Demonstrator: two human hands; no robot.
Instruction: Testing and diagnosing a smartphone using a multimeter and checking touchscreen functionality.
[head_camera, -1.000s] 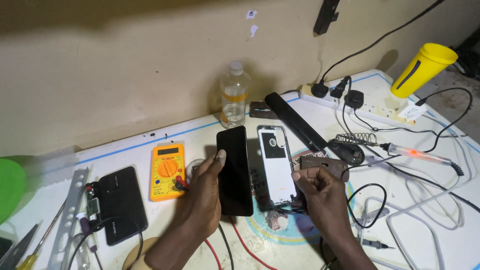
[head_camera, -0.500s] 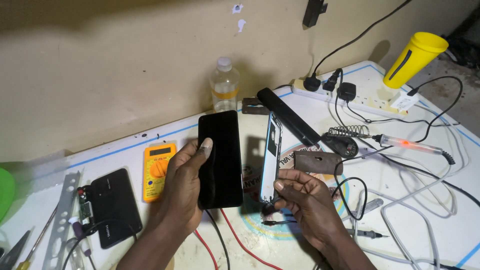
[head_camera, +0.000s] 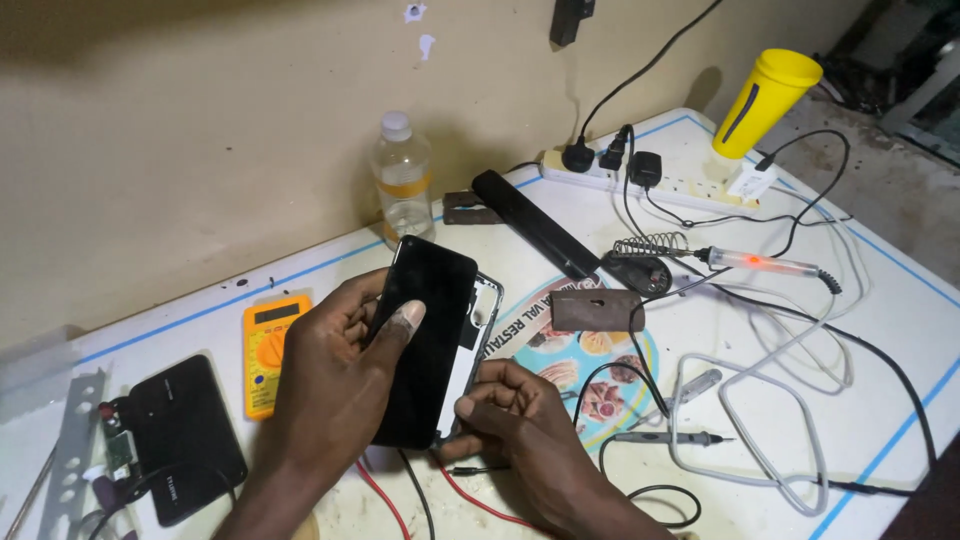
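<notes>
My left hand grips a black phone screen panel, thumb pressed on its glass. The panel lies over a white phone frame, whose right edge and top corner show beside it. My right hand holds the lower right edge of that frame with thumb and fingers. Both parts are tilted, held just above the white table. A yellow multimeter lies just left of my left hand, its red and black leads running under my wrists.
A black phone lies at far left. A clear bottle, a black bar, a soldering iron by its coil stand, a power strip, a yellow lamp and tangled cables fill the right.
The screen panel and the frame were apart, one in each hand. Now they have come together, the panel laid over the frame, and my right hand has shifted to the frame's lower edge.
</notes>
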